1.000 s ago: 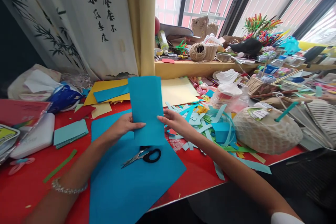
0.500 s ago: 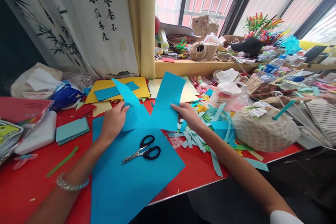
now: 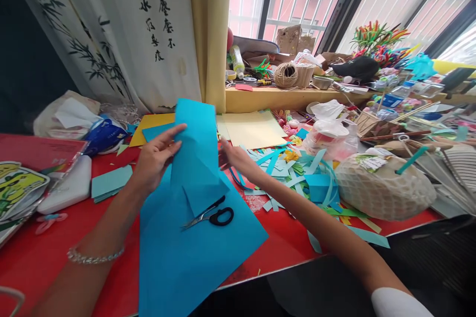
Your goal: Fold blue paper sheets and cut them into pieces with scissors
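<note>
Black-handled scissors (image 3: 208, 218) lie nearest you, partly hidden by the blue paper panel (image 3: 195, 158). Your left hand (image 3: 153, 161), nearer it, pinches the panel, which lies at its 3 o'clock, long axis 12 to 6; your right hand (image 3: 238, 161), half-open, seemingly empty, hovers just beside.

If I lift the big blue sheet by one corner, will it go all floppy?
Probably a bit: the sheet looks thin and wide, so it may sag. It should feel light, as it seems to be just paper. The scissors lying on it would likely slide off once it tilts.
</note>
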